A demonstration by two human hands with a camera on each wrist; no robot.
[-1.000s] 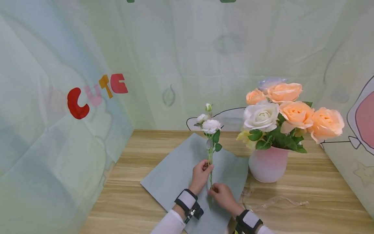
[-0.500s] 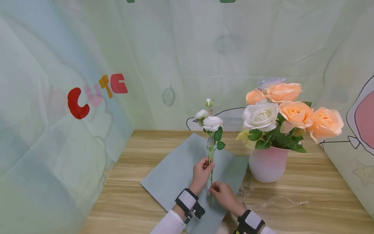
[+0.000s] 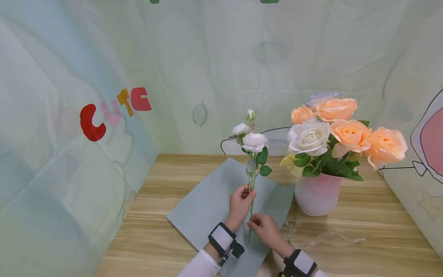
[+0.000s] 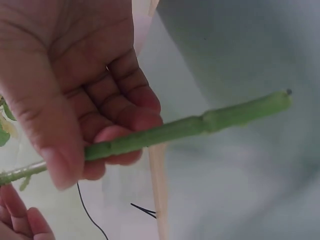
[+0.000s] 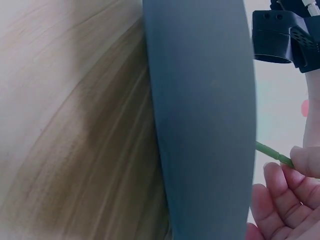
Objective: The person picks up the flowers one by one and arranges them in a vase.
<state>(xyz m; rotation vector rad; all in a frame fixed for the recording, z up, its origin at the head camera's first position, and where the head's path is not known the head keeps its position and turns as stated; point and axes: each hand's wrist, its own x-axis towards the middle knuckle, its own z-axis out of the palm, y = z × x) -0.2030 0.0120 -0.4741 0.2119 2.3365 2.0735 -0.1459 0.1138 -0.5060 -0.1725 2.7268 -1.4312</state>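
Observation:
A spray of white roses, with a small bud on top and green leaves, is held upright over the grey-blue paper in the head view. My left hand pinches its green stem below the leaves. Lower down, my right hand pinches the same stem between thumb and fingers. In the left wrist view, the cut end of the stem sticks out past a hand's thumb and fingertips. The stem shows only as a short piece in the right wrist view, partly hidden behind the paper.
To the right stands a pink-and-white vase full of peach and white roses. A thin see-through ribbon lies on the wooden table in front of it. Printed cloth hangs around the table's back and sides.
The white rose spray has risen and shifted slightly right, tilting a little that way. Both hands keep their grip on the stem and have moved only slightly. The vase stays put.

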